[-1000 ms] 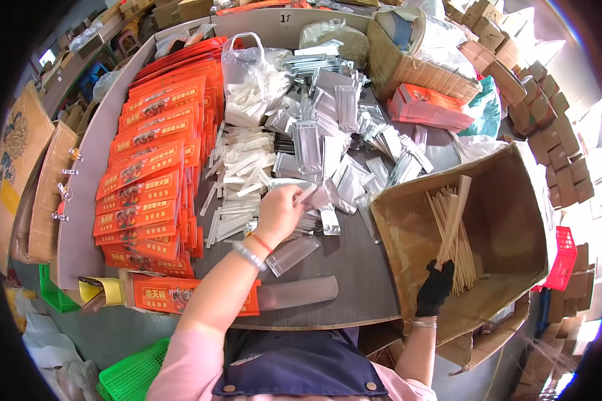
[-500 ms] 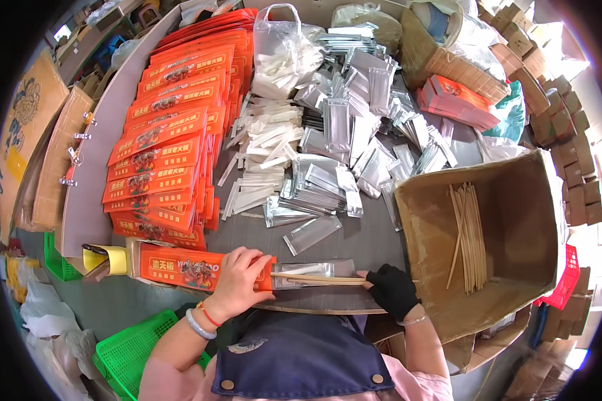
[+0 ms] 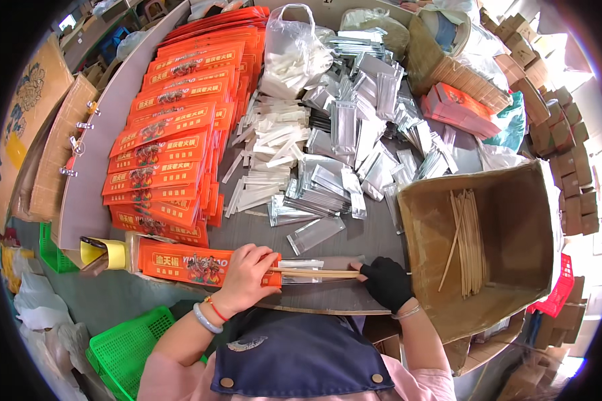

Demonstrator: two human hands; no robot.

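My left hand (image 3: 249,275) grips the open right end of a red printed paper chopstick sleeve (image 3: 180,262), fingers on top and thumb at the near edge. In my right hand (image 3: 386,285), which wears a black fingerless glove, is a pair of wooden chopsticks (image 3: 324,273). Their left ends disappear into the sleeve's mouth; how far in they reach is hidden. A clear-and-silver packet (image 3: 302,265) lies under and beside the chopsticks, its left end by the sleeve.
Overlapping red sleeves (image 3: 160,157) cover the table's left side. White paper-wrapped strips (image 3: 271,144) and silver packets (image 3: 344,127) are heaped behind my hands. At right stands a cardboard box (image 3: 508,260) holding loose chopsticks (image 3: 470,244). A green basket (image 3: 130,341) sits below left.
My right hand has moved slightly left with the chopsticks, and less of their length shows outside the sleeve. My left hand keeps its hold. The whole view has shifted a little.
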